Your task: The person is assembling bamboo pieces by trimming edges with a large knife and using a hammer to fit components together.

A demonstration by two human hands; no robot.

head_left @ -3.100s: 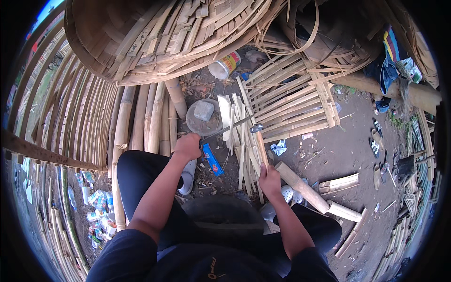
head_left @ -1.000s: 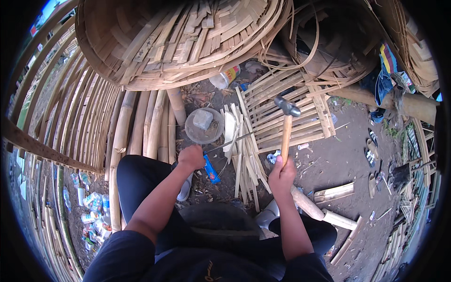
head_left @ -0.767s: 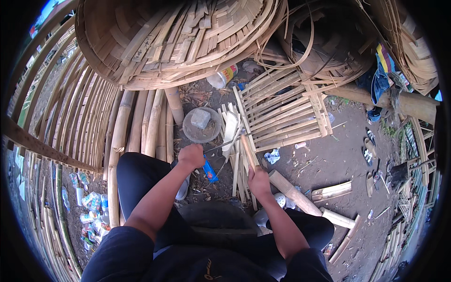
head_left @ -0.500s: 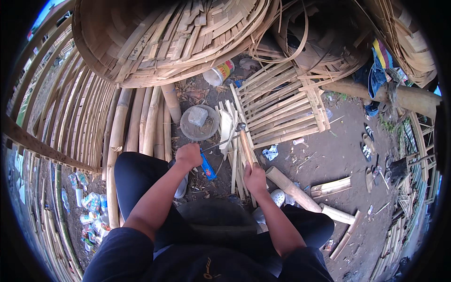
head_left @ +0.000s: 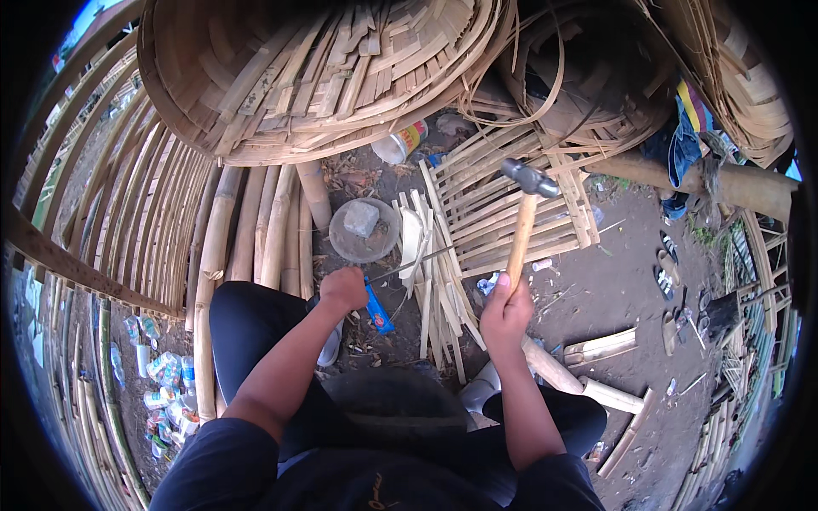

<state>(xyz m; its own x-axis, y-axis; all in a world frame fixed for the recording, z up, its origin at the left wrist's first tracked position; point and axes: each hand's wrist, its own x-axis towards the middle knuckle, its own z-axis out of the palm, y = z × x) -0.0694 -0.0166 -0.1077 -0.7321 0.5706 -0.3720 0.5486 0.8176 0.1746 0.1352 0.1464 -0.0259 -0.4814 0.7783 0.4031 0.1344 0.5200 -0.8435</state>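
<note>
My left hand [head_left: 343, 289] is closed round the dark handle of a long thin knife [head_left: 411, 266]. Its blade points right, across a loose pile of split bamboo strips [head_left: 443, 311]. In my right hand [head_left: 506, 313] is a hammer [head_left: 522, 230], gripped low on its wooden handle. The hammer's metal head is raised, well apart from the blade, and in the picture overlaps a bamboo slat frame [head_left: 486, 200]. A blue packet [head_left: 377, 305] lies on the ground beside my left hand.
A round basin [head_left: 371, 247] holding a grey stone block [head_left: 361, 219] stands ahead. Large woven bamboo baskets [head_left: 409, 102] hang over the far side. Bamboo poles [head_left: 243, 226] and a slatted fence [head_left: 128, 196] are at left, cut bamboo pieces [head_left: 601, 345] and sandals [head_left: 666, 264] at right.
My right hand has lifted the hammer up and to the right, away from the knife blade and strips. My left hand with the knife has stayed nearly in place, slightly lower.
</note>
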